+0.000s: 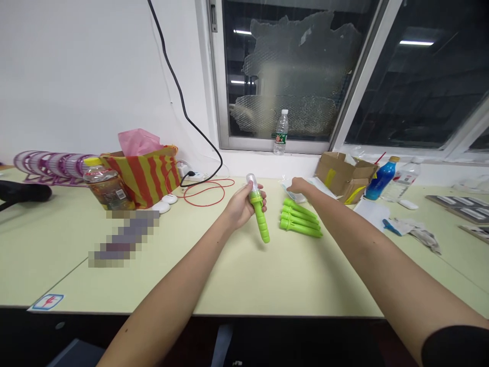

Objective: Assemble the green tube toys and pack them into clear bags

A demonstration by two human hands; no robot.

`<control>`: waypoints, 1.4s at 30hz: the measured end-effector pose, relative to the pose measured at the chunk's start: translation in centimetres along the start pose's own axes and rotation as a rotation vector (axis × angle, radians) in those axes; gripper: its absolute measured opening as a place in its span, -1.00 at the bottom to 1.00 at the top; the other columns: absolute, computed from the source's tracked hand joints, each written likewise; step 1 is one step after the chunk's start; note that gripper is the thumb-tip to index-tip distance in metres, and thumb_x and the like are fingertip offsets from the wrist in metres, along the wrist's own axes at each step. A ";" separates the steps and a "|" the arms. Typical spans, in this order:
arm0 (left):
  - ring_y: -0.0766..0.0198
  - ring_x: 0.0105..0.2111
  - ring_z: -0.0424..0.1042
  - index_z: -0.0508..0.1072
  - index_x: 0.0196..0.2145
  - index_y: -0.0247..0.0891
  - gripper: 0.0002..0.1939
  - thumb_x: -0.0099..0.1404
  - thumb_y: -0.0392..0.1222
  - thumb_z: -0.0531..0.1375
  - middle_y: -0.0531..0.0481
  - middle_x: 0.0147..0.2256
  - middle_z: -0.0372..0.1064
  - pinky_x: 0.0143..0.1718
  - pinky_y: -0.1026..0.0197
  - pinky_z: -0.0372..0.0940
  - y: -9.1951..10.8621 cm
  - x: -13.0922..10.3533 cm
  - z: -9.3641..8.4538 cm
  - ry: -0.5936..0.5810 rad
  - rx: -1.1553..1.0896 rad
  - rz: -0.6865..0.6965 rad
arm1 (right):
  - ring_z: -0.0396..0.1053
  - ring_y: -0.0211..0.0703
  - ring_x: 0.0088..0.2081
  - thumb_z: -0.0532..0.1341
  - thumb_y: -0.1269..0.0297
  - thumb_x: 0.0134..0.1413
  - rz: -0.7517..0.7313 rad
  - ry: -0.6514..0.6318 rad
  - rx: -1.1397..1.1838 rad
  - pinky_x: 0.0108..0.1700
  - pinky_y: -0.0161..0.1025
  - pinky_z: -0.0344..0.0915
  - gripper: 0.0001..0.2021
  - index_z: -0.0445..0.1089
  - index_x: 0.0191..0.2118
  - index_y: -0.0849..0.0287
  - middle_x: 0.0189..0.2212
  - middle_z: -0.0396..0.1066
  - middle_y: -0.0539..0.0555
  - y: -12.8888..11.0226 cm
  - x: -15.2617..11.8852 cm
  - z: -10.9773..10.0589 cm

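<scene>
My left hand (242,206) is wrapped round a green ribbed plastic handle (261,219) with a clear cap (252,184) on its upper end. The piece stands tilted above the table, its green end pointing down toward me. Farther right, my right hand (300,185) reaches to a clear plastic bag (286,182) with its fingers curled downward; what they hold, if anything, is hidden. Below that hand several similar green handles (300,219) lie side by side on the table, without clear caps.
A cardboard box (346,176), a blue bottle (383,178) and a glove (418,233) are at the right. At the left stand a striped tissue bag (151,176) and a tea bottle (107,186). A red cable (204,205) lies behind my left hand. A water bottle (281,133) stands on the windowsill.
</scene>
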State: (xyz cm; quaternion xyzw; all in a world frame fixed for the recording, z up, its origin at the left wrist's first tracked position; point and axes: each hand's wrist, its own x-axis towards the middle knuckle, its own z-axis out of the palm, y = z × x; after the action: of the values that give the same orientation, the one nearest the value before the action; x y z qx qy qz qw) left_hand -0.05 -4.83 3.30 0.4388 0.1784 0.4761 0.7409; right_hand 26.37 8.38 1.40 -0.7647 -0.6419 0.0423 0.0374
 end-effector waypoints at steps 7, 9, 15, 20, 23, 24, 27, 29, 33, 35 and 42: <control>0.25 -0.48 0.38 0.37 -0.24 -0.30 -0.72 0.32 0.01 0.15 -0.07 -0.40 0.36 -0.43 0.16 0.30 0.0 0.0 -0.6 -0.037 -0.041 -0.024 | 0.43 0.13 -0.05 0.35 0.15 -0.13 0.075 -0.041 -0.033 -0.14 -0.15 0.31 -0.50 0.45 -0.04 0.33 -0.05 0.46 0.35 -0.6 1.6 2.3; 0.25 -0.48 0.37 0.37 -0.23 -0.30 -0.72 0.32 0.01 0.14 -0.07 -0.40 0.35 -0.43 0.17 0.29 0.1 0.0 -0.7 -0.042 -0.052 -0.024 | 0.44 0.11 -0.08 0.36 0.15 -0.15 0.096 -0.045 -0.022 -0.14 -0.15 0.32 -0.52 0.45 -0.08 0.29 -0.08 0.47 0.31 -0.5 1.5 2.6; 0.25 -0.48 0.37 0.38 -0.23 -0.31 -0.72 0.33 -0.01 0.12 -0.09 -0.39 0.35 -0.44 0.17 0.29 0.1 0.1 -0.9 -0.040 -0.073 -0.015 | 0.40 0.15 0.01 0.29 0.07 -0.05 0.156 0.042 0.026 -0.10 -0.11 0.33 -0.35 0.24 0.13 0.34 -0.01 0.38 0.38 -0.5 1.2 1.8; 0.27 -0.47 0.36 0.39 -0.27 -0.32 -0.76 0.27 -0.05 0.18 -0.07 -0.41 0.34 -0.43 0.19 0.29 0.1 0.4 -1.3 -0.012 -0.159 -0.009 | 0.35 0.23 0.02 0.20 0.05 0.05 0.040 0.271 -0.015 -0.05 -0.01 0.28 -0.34 0.12 0.20 0.32 0.04 0.28 0.39 0.4 -2.4 0.2; 0.28 -0.43 0.39 0.39 -0.29 -0.31 -0.81 0.21 -0.14 0.23 -0.09 -0.35 0.37 -0.38 0.19 0.33 0.1 0.4 -1.2 -0.006 -0.131 0.017 | 0.33 0.22 -0.03 0.18 0.14 0.06 -0.189 0.487 -0.090 -0.04 0.00 0.25 -0.31 0.03 0.27 0.33 0.02 0.27 0.37 1.7 -7.4 0.0; 0.28 -0.42 0.40 0.40 -0.28 -0.31 -0.81 0.20 -0.16 0.25 -0.12 -0.31 0.39 -0.38 0.20 0.33 0.0 0.4 -1.0 -0.007 -0.089 0.030 | 0.32 0.20 -0.03 0.17 0.17 0.07 -0.267 0.546 -0.093 -0.02 -0.01 0.23 -0.31 0.01 0.28 0.33 0.02 0.26 0.36 2.1 -9.2 0.1; 0.28 -0.44 0.40 0.44 -0.19 -0.32 -0.73 0.16 -0.17 0.26 -0.15 -0.28 0.42 -0.50 0.25 0.27 -0.2 0.3 -0.5 0.021 0.125 0.088 | 0.25 0.17 0.00 0.13 0.23 0.10 -0.417 0.704 -0.035 0.04 -0.02 0.19 -0.36 0.03 0.27 0.34 0.00 0.25 0.33 3.0 -13.9 1.2; 0.30 -0.51 0.36 0.45 -0.12 -0.32 -0.67 0.15 -0.17 0.24 -0.09 -0.39 0.40 -0.56 0.26 0.23 -0.3 0.1 -0.2 0.034 0.279 0.118 | 0.23 0.16 0.00 0.13 0.24 0.11 -0.478 0.754 0.008 0.04 -0.01 0.18 -0.37 0.03 0.27 0.36 -0.01 0.25 0.32 3.1 -15.6 2.2; 0.30 -0.51 0.36 0.49 -0.16 -0.34 -0.68 0.11 -0.17 0.24 -0.12 -0.34 0.43 -0.59 0.25 0.23 -0.5 -0.5 0.0 -0.024 0.454 0.192 | 0.22 0.16 -0.02 0.13 0.26 0.09 -0.516 0.786 0.054 0.00 -0.01 0.20 -0.36 0.02 0.27 0.36 -0.02 0.25 0.32 2.1 -16.6 3.3; 0.29 -0.47 0.40 0.51 -0.18 -0.34 -0.69 0.11 -0.16 0.24 -0.18 -0.21 0.45 -0.60 0.25 0.24 -0.4 -0.9 0.0 -0.028 0.507 0.250 | 0.22 0.17 -0.02 0.13 0.28 0.08 -0.510 0.793 0.059 0.00 0.00 0.19 -0.35 0.02 0.27 0.36 -0.02 0.25 0.33 1.5 -16.6 3.4; 0.38 -0.66 0.28 0.33 0.09 -0.34 -0.48 0.20 -0.10 0.20 0.00 -0.45 0.44 -0.62 0.25 0.21 -0.4 -0.9 -0.3 -0.002 0.531 0.236 | 0.20 0.18 0.01 0.14 0.32 0.05 -0.497 0.743 0.036 0.01 0.01 0.17 -0.33 0.01 0.29 0.36 0.00 0.25 0.33 0.5 -17.0 3.5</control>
State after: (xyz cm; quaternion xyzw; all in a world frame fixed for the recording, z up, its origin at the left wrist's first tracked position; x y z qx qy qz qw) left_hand -0.45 -5.52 2.68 0.6357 0.2437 0.4953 0.5396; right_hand 23.49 -8.40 -1.84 -0.5498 -0.7482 -0.2344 0.2879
